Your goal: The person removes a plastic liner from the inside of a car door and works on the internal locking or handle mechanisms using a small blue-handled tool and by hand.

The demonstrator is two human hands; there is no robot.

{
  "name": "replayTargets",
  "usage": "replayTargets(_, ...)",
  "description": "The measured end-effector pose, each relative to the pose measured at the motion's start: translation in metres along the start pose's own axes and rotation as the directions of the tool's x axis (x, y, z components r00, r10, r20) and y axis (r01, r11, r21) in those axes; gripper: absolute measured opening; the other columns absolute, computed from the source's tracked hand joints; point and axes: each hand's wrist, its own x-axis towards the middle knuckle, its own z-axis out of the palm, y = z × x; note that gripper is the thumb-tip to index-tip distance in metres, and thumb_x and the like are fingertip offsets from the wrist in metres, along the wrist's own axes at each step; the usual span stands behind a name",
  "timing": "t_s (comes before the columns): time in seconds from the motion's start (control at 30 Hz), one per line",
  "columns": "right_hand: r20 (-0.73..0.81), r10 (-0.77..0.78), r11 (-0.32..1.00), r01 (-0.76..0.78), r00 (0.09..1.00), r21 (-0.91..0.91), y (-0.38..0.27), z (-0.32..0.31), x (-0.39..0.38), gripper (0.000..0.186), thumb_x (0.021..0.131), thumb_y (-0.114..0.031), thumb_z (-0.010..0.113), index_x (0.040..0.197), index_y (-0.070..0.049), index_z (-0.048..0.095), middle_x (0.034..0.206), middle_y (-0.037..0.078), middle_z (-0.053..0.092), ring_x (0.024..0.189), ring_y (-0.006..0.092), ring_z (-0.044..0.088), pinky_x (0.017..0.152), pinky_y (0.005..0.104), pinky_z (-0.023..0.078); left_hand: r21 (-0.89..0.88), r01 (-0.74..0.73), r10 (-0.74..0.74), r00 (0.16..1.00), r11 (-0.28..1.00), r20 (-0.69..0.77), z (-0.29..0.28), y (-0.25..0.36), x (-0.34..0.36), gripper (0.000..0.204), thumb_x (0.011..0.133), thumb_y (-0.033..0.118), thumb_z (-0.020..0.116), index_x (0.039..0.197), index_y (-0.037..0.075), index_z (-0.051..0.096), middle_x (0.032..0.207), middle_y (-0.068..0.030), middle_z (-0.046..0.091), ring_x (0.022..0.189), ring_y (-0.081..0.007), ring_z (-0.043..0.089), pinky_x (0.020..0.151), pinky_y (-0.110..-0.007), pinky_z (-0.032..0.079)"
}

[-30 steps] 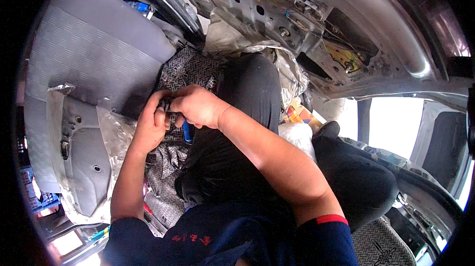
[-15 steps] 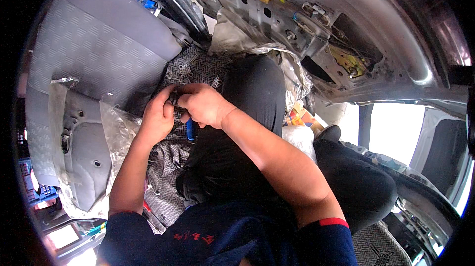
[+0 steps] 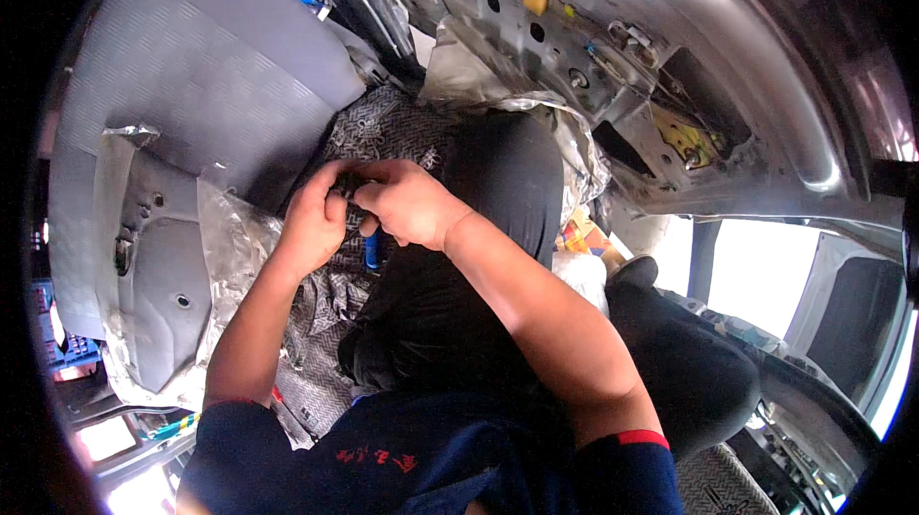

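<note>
Close together above the patterned cloth (image 3: 369,137), both my hands are closed on a small dark part (image 3: 348,188) whose kind I cannot make out. My left hand (image 3: 314,218) grips it from the left, with thumb and fingers bent round it. From the right, my right hand (image 3: 410,207) pinches it with curled fingers that hide most of it. Just under the right hand a blue object (image 3: 372,250) shows against the cloth; whether the hand touches it, I cannot tell. My black-trousered knee (image 3: 503,166) is beside the right hand.
A grey seat (image 3: 206,55) stands at the left, with a grey trim panel (image 3: 168,266) in clear plastic against it. At the upper right is a bare metal door frame (image 3: 613,84) with loose wires. A red-handled tool (image 3: 283,402) lies near my left elbow.
The whole view has shifted slightly. My hands stay together on the dark part, with only a small turn of the fingers.
</note>
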Motion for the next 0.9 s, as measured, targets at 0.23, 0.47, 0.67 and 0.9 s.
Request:
replayTargets(0.23, -0.065, -0.128, 0.976, 0.115, 0.990, -0.183, 0.028, -0.002, 0.016, 0.036, 0.090, -0.021, 0.063, 0.119, 0.001, 0.062, 0.088, 0.012, 0.068, 0.065, 0.0135, 0.059, 0.059, 0.0292, 0.050, 0.136, -0.306, 0.315, 0.948, 0.942, -0.054, -0.009, -0.003, 0.000, 0.042, 0.089, 0.000, 0.049, 0.130, 0.001, 0.050, 0.118, -0.0235, 0.064, 0.108, -0.0414, 0.064, 0.094, -0.043, 0.051)
replayTargets(0.47, -0.174, -0.351, 0.836, 0.224, 0.920, -0.502, 0.022, 0.000, 0.010, 0.031, 0.086, -0.021, 0.073, 0.105, 0.002, 0.063, 0.091, 0.012, 0.069, 0.082, 0.0173, 0.066, 0.076, 0.0320, 0.054, 0.069, -0.325, 0.319, 0.944, 0.943, 0.089, -0.026, 0.012, -0.001, 0.037, 0.086, -0.003, 0.054, 0.123, 0.000, 0.050, 0.109, -0.0225, 0.064, 0.101, -0.0406, 0.065, 0.088, -0.045, 0.052)
replayTargets(0.67, -0.173, -0.395, 0.866, 0.303, 0.902, -0.399, 0.023, 0.001, 0.011, 0.025, 0.085, -0.018, 0.074, 0.096, 0.002, 0.064, 0.085, 0.010, 0.069, 0.079, 0.0141, 0.064, 0.073, 0.0314, 0.054, -0.020, -0.276, 0.277, 0.959, 0.961, 0.061, -0.027, 0.008, -0.001, 0.038, 0.087, -0.003, 0.055, 0.125, 0.001, 0.052, 0.105, -0.0184, 0.065, 0.085, -0.0296, 0.065, 0.078, -0.037, 0.052)
replayTargets(0.9, -0.233, -0.365, 0.909, 0.290, 0.902, -0.300, 0.023, 0.001, 0.012, 0.019, 0.083, -0.013, 0.070, 0.093, 0.001, 0.064, 0.082, 0.013, 0.067, 0.072, 0.0221, 0.065, 0.067, 0.0345, 0.054, -0.047, -0.178, 0.181, 0.981, 0.983, 0.066, -0.028, 0.018, 0.003, 0.037, 0.088, -0.003, 0.057, 0.125, 0.002, 0.059, 0.104, -0.0138, 0.068, 0.080, -0.0184, 0.063, 0.075, -0.032, 0.052)
